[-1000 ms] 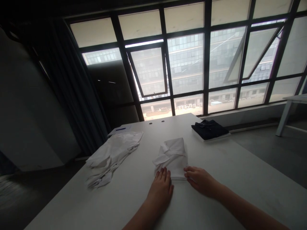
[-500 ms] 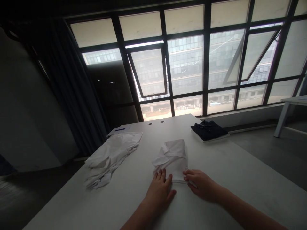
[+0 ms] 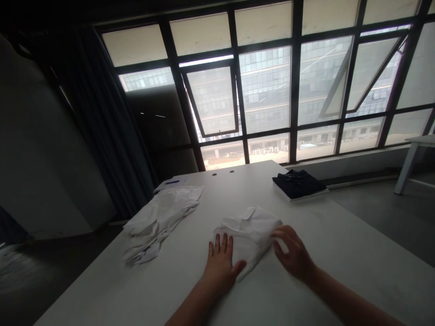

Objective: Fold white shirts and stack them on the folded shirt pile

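Dim room, tall grid window (image 3: 265,86), dark curtain (image 3: 102,117), white table (image 3: 340,253), grey floor (image 3: 390,213)

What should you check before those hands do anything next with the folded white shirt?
1. Left hand lying flat on the folded white shirt: ok.
2. Right hand touching the shirt's right edge: ok; whether it grips, cannot tell.
3. Shirt lying square to the table edge: not ok, it sits askew.
4. Collar on top and showing: ok.
5. Loose white shirt and dark folded shirt apart from it: ok.
6. Folds underneath neat: cannot tell.
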A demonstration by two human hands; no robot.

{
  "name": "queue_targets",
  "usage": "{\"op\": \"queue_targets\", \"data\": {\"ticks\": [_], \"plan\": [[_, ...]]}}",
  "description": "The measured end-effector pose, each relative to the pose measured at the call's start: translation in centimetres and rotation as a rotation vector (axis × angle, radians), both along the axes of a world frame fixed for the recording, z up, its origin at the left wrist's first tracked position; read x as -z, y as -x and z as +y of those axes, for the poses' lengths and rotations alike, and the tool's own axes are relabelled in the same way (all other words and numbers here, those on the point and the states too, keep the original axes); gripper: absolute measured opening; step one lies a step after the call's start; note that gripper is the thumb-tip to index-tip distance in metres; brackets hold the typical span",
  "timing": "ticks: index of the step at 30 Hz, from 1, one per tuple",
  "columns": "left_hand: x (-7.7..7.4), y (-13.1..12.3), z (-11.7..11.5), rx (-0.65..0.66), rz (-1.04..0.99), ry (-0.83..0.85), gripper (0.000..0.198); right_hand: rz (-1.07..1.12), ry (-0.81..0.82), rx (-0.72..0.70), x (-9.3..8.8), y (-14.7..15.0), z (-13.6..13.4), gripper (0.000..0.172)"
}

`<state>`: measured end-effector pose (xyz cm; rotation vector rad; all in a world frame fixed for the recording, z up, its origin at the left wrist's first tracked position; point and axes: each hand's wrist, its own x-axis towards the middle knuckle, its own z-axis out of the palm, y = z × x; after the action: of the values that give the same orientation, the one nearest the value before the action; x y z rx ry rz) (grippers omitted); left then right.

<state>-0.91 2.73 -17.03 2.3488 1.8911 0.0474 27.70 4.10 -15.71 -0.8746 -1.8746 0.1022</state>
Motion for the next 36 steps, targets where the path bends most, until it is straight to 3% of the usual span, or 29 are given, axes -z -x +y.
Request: {"op": "queue_targets", "data": {"ticks": [3, 7, 16, 21, 26, 30, 33, 36], "plan": [[-0.8, 0.6, 0.6, 0.023, 0.002, 0.071, 0.095, 0.19, 0.195, 0.205, 0.9, -2.1, 2.5, 0.034], [-1.4, 1.0, 1.0, 0.041, -0.003, 0.111, 0.097, 0.18, 0.5, 0.098, 1.8, -3.4, 3.7, 0.038], [-2.3, 2.4, 1.9, 0.021, -0.018, 0.099, 0.079, 0.031, 0.601, 0.04, 0.7, -3.2, 3.1, 0.035], [-2.3, 2.7, 2.6, 0.005, -0.025, 0.013, 0.08, -0.11, 0.647, 0.067, 1.4, -2.0, 2.9, 0.047], [-1.4, 1.4, 1.9, 0.143, -0.075, -0.009, 0.072, -0.077, 0.715, 0.094, 1.5, -1.6, 3.1, 0.049], [-1.0, -0.7, 0.6, 0.045, -0.063, -0.058, 0.053, -0.113, 0.76, 0.146, 1.0, -1.5, 2.8, 0.054], [-1.1, -1.6, 0.3, -0.015, -0.038, -0.101, 0.072, -0.162, 0.76, 0.135, 0.3, -1.2, 1.9, 0.046], [-1.5, -0.7, 0.7, -0.004, 0.021, -0.075, 0.083, -0.159, 0.913, -0.036, -0.6, -1.3, 0.6, 0.035]]}}
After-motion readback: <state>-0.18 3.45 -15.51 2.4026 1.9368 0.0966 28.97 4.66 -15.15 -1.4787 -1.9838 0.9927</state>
